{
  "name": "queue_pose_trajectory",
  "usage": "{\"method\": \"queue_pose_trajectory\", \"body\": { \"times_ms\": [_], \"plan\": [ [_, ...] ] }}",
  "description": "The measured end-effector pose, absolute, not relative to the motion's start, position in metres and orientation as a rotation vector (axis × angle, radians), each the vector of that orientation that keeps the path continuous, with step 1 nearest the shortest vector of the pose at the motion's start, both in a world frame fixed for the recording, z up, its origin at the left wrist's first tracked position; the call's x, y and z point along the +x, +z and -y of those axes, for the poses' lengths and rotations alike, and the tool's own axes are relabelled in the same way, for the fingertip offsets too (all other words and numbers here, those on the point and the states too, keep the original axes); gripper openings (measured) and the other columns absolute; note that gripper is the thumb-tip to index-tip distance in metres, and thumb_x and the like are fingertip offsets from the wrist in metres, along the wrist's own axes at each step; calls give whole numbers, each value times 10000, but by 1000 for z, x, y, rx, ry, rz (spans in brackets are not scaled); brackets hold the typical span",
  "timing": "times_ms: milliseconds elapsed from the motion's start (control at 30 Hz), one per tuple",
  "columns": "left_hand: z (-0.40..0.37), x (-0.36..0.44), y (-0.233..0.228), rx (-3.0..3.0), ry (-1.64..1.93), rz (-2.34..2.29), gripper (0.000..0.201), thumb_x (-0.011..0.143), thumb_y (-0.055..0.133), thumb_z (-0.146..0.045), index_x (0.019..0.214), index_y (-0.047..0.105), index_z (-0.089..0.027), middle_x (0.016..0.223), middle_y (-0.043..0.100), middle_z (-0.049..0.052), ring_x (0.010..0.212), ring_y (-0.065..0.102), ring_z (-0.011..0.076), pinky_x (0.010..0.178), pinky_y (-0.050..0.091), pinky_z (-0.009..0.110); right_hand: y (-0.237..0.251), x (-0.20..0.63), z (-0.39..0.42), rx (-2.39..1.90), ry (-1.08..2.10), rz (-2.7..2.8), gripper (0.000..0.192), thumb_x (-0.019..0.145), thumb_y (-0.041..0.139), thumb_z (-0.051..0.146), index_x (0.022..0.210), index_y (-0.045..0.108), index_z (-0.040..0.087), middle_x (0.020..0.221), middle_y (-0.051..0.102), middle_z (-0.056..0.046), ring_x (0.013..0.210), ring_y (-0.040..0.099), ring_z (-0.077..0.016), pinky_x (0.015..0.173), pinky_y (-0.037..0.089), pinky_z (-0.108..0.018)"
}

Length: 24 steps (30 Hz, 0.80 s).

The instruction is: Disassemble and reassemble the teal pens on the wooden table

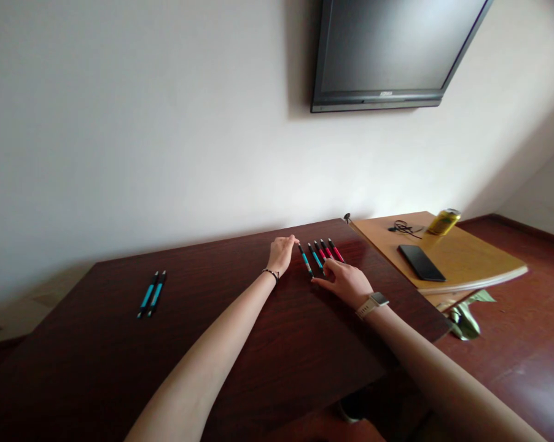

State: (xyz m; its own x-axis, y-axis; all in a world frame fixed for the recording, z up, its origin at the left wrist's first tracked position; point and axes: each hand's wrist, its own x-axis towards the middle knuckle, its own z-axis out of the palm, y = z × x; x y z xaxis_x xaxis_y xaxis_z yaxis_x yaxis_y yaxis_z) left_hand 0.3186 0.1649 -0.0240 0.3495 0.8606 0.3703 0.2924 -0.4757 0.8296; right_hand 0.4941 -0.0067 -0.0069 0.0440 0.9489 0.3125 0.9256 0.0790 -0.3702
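Reaching to the far right part of the dark table (240, 319), my left hand (282, 253) has its fingers closed together at the far tip of a blue pen (306, 261). The thumb of my right hand (349, 282) lies at that pen's near end. Its other fingers are bent over the near ends of the neighbouring pens and apart from the thumb. Beside the first pen lie another blue pen (315, 256) and several red pens (335, 250), roughly parallel, their lower parts partly hidden by my right hand. Farther left rest two blue pens (148, 294) side by side.
A lighter wooden table (470, 264) adjoins on the right, holding a black phone (421, 263), a dark cable (403, 228) and a yellow can (444, 221). Green cloth (465, 322) shows beneath it. A television (387, 55) hangs on the wall behind.
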Motion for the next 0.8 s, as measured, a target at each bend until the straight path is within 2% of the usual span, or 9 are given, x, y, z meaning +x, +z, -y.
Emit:
{"method": "queue_pose_trajectory", "body": {
  "times_ms": [100, 400, 800],
  "plan": [
    [-171, 328, -29, 1983, 1058, -1050, 561, 1043, 384, -513, 942, 839, -200, 1014, 807, 66, 1044, 722, 258, 1015, 488, 364, -7, 499, 4, -1862, 66, 1859, 404, 897, 693, 612, 827, 536, 246, 766, 656, 1, 624, 574, -174, 571, 308, -279],
    [-180, 342, -40, 2065, 974, -1200, 572, 1019, 411, -590, 916, 847, -233, 1114, 782, 89, 1170, 648, 307, 1056, 449, 402, -12, 506, 2, -1878, 53, 1850, 404, 885, 702, 605, 833, 526, 244, 808, 659, -4, 631, 566, -171, 571, 315, -284],
    [-185, 347, -46, 2118, 919, -1248, 597, 1022, 388, -595, 870, 833, -226, 1137, 760, 104, 1160, 620, 326, 1039, 432, 439, -17, 507, -3, -1909, 38, 1869, 401, 897, 699, 604, 857, 526, 244, 842, 665, -3, 678, 597, -180, 592, 348, -286]
  ]
}}
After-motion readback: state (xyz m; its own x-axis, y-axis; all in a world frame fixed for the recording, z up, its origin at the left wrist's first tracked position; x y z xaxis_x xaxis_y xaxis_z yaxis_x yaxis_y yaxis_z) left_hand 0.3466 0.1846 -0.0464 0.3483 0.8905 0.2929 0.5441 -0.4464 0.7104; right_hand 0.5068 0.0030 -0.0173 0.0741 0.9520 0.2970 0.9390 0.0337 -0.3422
